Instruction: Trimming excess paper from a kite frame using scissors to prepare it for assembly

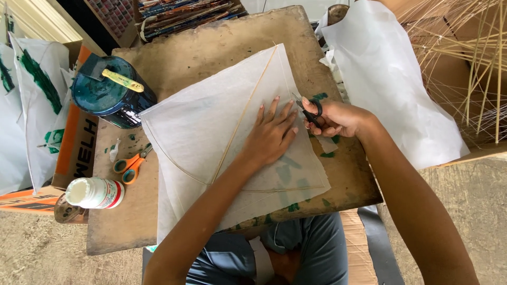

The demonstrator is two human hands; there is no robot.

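A white paper kite [211,132] with thin bamboo sticks lies on a worn wooden board [211,47]. My left hand [270,134] presses flat on the kite paper, fingers spread, just right of the straight spine stick. My right hand [335,119] grips small black scissors [310,112] at the kite's right edge, their blades pointing toward the paper. A thin curved stick [174,166] runs across the lower part of the kite.
Orange-handled scissors [129,164] and a white glue bottle [95,192] lie at the board's left. A round dark teal tin [111,95] stands at the back left. White paper sheets [385,79] and bamboo sticks [475,63] are on the right, painted paper [31,105] on the left.
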